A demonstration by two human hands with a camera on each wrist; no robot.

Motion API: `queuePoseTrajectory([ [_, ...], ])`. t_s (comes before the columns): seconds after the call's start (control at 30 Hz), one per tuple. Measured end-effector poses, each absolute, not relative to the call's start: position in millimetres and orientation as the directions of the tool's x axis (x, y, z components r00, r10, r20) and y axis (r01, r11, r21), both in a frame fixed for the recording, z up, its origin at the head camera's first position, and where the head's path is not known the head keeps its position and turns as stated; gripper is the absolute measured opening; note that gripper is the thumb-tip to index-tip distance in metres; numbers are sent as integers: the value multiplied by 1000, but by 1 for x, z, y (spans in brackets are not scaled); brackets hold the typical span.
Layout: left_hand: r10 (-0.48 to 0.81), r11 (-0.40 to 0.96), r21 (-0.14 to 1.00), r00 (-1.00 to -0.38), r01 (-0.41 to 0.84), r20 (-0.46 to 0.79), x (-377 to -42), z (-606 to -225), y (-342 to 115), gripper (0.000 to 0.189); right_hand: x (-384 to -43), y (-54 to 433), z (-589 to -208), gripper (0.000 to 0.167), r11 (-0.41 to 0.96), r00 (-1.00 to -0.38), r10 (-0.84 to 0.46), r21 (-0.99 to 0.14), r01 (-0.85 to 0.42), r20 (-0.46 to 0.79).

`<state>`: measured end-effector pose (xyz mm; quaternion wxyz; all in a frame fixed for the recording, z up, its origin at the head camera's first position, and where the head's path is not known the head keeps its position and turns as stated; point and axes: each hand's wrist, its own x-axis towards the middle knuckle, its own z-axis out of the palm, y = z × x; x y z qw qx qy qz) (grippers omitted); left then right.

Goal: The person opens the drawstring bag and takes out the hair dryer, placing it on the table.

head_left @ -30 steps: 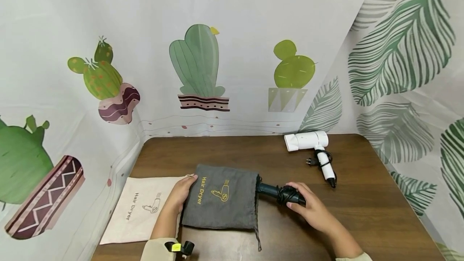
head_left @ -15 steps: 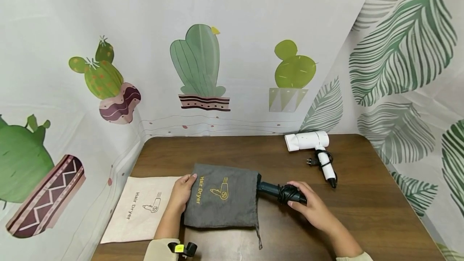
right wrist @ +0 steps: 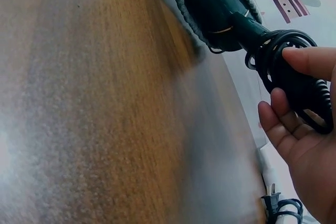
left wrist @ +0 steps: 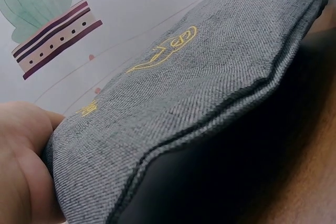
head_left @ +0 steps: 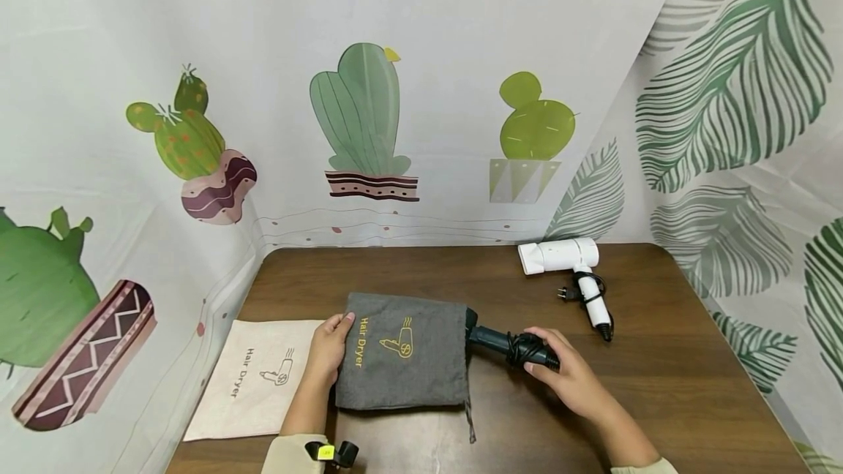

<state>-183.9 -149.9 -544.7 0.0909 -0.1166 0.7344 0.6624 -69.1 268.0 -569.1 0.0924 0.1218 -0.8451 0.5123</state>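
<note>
A grey drawstring bag (head_left: 408, 371) with yellow "Hair Dryer" lettering lies across the front middle in the head view. My left hand (head_left: 329, 350) grips its closed left end, thumb on top. In the left wrist view the bag's seam (left wrist: 210, 116) runs above a dark shadow. A dark green hair dryer (right wrist: 210, 3) has its head partly inside the bag's mouth, which faces right. My right hand (head_left: 569, 371) holds the handle near its end, where a black cord (right wrist: 289, 38) is wrapped around it. The rest of the dryer's head is hidden by the cloth.
A cream bag (head_left: 227, 386) printed "Hair Dryer" lies flat at the left, partly behind my left forearm. A white hair dryer (head_left: 560, 254) with its cord (head_left: 586, 291) wound round the handle lies at the back right of the brown table (head_left: 685, 357). A patterned cloth hangs behind.
The bag has shifted slightly left and away with my left hand. My right hand has moved slightly right, and a bit more of the dryer's head shows at the bag's mouth.
</note>
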Motion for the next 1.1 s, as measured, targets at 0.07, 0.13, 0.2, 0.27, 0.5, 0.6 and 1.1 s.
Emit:
queuePoseTrajectory([
  [0.07, -61, 94, 950, -954, -297, -292, -187, -553, -151, 31, -69, 268, -569, 52, 445, -953, -110, -843, -302, 284],
  [0.13, -73, 97, 947, -951, -307, -301, -190, -561, -153, 31, -69, 268, -569, 52, 446, -953, -108, -843, -301, 283],
  [0.2, -83, 102, 945, -949, -312, -305, -193, -566, -153, 32, -69, 268, -569, 52, 443, -954, -106, -845, -299, 282],
  [0.27, -89, 104, 944, -949, -312, -304, -193, -568, -154, 32, -68, 268, -569, 52, 444, -953, -104, -844, -299, 283],
  [0.5, -96, 104, 945, -949, -309, -300, -193, -570, -155, 33, -68, 266, -569, 53, 454, -951, -93, -837, -305, 296],
  [0.6, -103, 111, 946, -951, -303, -293, -192, -570, -155, 35, -68, 266, -570, 53, 458, -951, -88, -836, -303, 297],
  [1.1, -150, 121, 956, -957, -267, -249, -187, -569, -157, 39, -66, 267, -569, 52, 505, -969, -11, -835, -218, 246],
])
